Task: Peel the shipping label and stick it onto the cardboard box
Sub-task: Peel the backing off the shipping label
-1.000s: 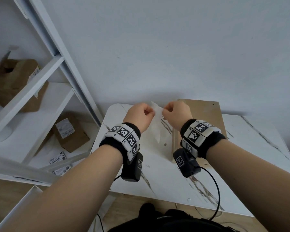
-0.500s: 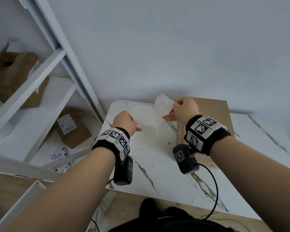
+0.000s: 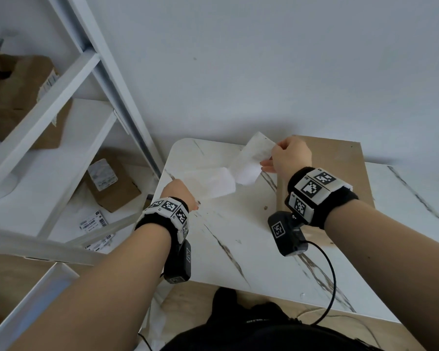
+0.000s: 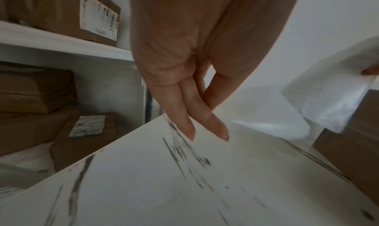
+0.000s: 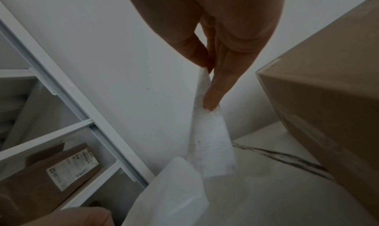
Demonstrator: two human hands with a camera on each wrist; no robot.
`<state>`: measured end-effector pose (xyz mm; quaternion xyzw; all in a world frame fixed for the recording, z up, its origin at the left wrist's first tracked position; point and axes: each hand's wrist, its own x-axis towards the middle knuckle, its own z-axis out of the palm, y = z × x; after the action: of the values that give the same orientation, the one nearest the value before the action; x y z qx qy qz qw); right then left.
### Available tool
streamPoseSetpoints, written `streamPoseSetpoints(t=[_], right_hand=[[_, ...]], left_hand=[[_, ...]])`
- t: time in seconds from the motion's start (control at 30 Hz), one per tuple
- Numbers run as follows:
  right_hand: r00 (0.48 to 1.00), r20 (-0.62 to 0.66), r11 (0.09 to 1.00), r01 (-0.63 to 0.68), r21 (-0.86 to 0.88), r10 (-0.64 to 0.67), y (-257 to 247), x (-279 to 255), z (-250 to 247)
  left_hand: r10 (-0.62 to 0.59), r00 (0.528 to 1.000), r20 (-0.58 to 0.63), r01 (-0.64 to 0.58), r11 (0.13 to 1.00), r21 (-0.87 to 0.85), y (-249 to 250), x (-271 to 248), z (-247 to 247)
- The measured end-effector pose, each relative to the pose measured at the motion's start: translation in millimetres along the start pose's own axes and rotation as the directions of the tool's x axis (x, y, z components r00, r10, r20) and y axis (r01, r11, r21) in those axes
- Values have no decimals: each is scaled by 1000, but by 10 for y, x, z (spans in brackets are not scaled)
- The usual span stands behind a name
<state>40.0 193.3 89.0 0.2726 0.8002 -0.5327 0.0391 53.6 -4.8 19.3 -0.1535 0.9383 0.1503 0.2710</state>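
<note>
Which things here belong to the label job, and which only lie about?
Job: shipping label, pinched by right hand; backing sheet, at left hand; cardboard box.
Lying about: labelled boxes on white shelf; loose labels.

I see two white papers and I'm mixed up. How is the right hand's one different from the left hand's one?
The label, pinched by the right hand, is held high; the backing sheet, pinched by the left hand, droops low over the table. The label looks speckled, the backing sheet plain and curled. Both are white.
</note>
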Motion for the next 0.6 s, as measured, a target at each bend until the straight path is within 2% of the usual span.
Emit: streamPoseSetpoints(t=[0.27,0.4,0.47,0.6], right_hand=[[999,32,999,-16,-52,18,74,-15,169],[996,-53,989,65,-131,-72,65,-21,214],[994,-57,985,79,-156,-89,42,-35,212],[997,-18,992,72,-104,-75,41,-73,219]], left_hand=[[-34,999,12,34,999,-1,-87,122,88],[-15,1000,22,15,1000,-6,-132,169,134],[-3,1000,-4,3,1000,-18,-174,204,154],[-19,1000,2,19,998,-58,-201,211,141]])
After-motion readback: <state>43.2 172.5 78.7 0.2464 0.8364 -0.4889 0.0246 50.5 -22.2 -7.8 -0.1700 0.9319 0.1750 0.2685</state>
